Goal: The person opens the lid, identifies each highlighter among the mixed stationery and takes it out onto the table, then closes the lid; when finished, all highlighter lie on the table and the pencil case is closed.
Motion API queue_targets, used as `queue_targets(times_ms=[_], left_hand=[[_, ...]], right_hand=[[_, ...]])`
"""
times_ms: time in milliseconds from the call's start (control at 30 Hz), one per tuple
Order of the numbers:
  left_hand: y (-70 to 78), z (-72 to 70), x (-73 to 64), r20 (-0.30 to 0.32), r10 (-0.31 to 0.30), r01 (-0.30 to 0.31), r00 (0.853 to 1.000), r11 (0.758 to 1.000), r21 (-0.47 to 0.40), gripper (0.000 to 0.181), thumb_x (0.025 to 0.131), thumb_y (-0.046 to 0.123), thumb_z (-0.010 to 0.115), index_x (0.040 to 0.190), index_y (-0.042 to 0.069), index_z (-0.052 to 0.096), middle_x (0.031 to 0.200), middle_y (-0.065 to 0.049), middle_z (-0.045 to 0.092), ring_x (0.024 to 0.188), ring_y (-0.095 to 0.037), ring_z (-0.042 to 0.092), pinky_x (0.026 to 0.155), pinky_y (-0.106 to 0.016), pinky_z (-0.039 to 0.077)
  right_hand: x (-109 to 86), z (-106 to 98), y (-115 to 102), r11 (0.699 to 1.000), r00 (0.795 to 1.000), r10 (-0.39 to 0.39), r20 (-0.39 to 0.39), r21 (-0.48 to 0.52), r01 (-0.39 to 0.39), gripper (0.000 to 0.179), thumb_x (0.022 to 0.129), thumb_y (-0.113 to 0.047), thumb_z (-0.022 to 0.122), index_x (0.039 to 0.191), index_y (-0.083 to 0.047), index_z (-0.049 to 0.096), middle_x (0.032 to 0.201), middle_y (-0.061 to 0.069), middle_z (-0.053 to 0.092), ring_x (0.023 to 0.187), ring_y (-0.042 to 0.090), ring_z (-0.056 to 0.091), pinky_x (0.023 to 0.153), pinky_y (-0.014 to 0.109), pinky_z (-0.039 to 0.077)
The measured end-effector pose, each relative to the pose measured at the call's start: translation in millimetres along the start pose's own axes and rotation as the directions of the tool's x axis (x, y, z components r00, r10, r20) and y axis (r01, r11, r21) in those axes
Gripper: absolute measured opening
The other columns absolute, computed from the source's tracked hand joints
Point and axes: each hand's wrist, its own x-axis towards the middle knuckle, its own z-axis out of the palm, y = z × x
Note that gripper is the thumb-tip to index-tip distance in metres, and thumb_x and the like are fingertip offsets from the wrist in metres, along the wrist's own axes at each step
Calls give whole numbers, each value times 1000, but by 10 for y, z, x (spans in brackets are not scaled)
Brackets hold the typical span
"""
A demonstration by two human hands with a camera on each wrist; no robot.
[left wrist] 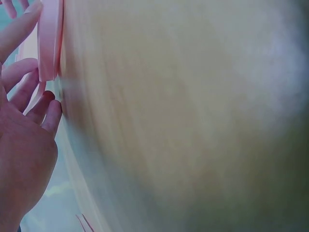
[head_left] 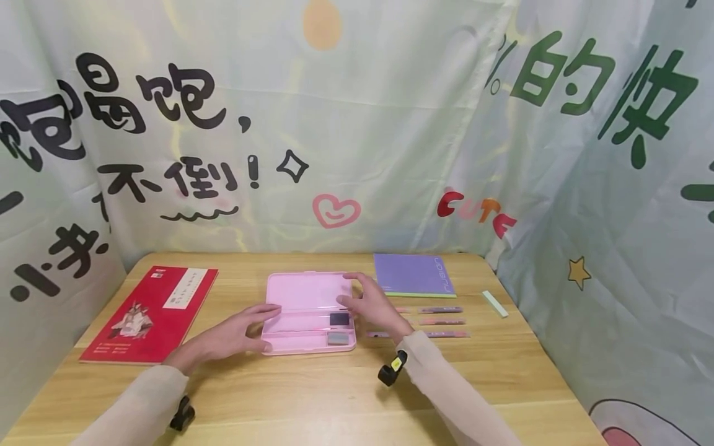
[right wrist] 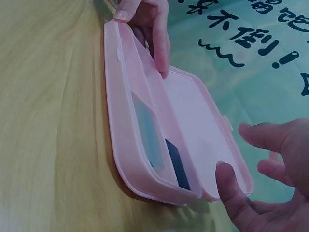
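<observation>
An opened pink pencil case lies on the table, its lid folded back toward the wall. In its compartments sit a dark rectangular block and a grey, bluish one. My left hand holds the case's left end, thumb at the front corner and fingers at the side. At the lid's right edge is my right hand, thumb and fingers spread apart. The right wrist view shows its fingers beside the lid, not curled round it.
Several pens lie right of the case, partly hidden by the right hand. A purple notebook is behind them, and a pale stick sits near the table's right edge. On the left lies a red book. Printed curtains hang around the table.
</observation>
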Motion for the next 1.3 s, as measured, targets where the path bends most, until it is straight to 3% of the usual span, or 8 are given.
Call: queue_targets(times_ms=[200,333,533,700,867,1000,1100,1300], left_hand=[[0,-2,-3,-1,17,-17,1000,1000,1,88,93,39,83,168,16,44,176,-17,34,162,-49,28,125,-80,26],[-4,-1,-11,-13,34,-34,999,999,20,87,93,39,84,167,15,46,176,-17,35,161,-50,27,124,-82,25],[11,0,-62,-101,62,-60,993,998,20,71,95,35,83,158,14,59,171,-16,41,159,-50,28,121,-84,26],[59,-49,-89,-304,-49,15,951,993,-113,42,106,34,72,144,15,68,159,-14,57,148,-43,51,121,-71,42],[107,-118,-98,-382,-185,90,906,963,-255,56,112,46,59,156,13,50,161,-15,52,145,-40,53,117,-61,51],[113,-129,-114,-351,-171,76,921,960,-269,63,115,50,49,165,13,40,168,-17,46,149,-45,51,117,-63,50],[116,-120,-139,-336,-124,40,934,968,-246,58,117,48,44,160,10,50,163,-18,53,147,-45,53,118,-63,49],[124,-78,-219,-288,-2,-33,958,993,-115,39,113,35,61,141,10,70,151,-14,64,142,-42,57,115,-64,52]], right_hand=[[-4,47,18,998,999,33,33,61,-35,67,104,-23,76,164,-16,46,172,19,37,74,26,74,76,44,67],[0,64,44,991,999,32,22,130,-34,74,105,-19,75,168,-17,37,167,23,39,92,28,77,83,41,68],[-4,69,61,989,1000,-21,7,146,20,91,104,-17,75,175,-19,18,158,27,44,104,30,72,87,44,68],[-23,82,57,996,998,-38,-39,82,41,93,102,-21,78,175,-19,20,151,23,50,94,22,65,80,41,65],[-74,99,23,997,995,-75,-58,-1,76,74,103,-23,77,166,-11,42,142,19,57,95,21,64,75,30,60],[-142,109,-8,993,993,-109,-55,-48,106,48,104,-26,75,145,-9,59,135,15,61,96,21,66,76,27,59],[-207,113,-31,988,990,-134,-38,-84,131,30,108,-32,70,130,-11,65,128,11,65,95,20,66,78,29,59],[-369,114,-44,959,979,-197,51,-197,204,21,113,-35,61,109,-17,70,112,2,68,92,17,62,80,29,52]])
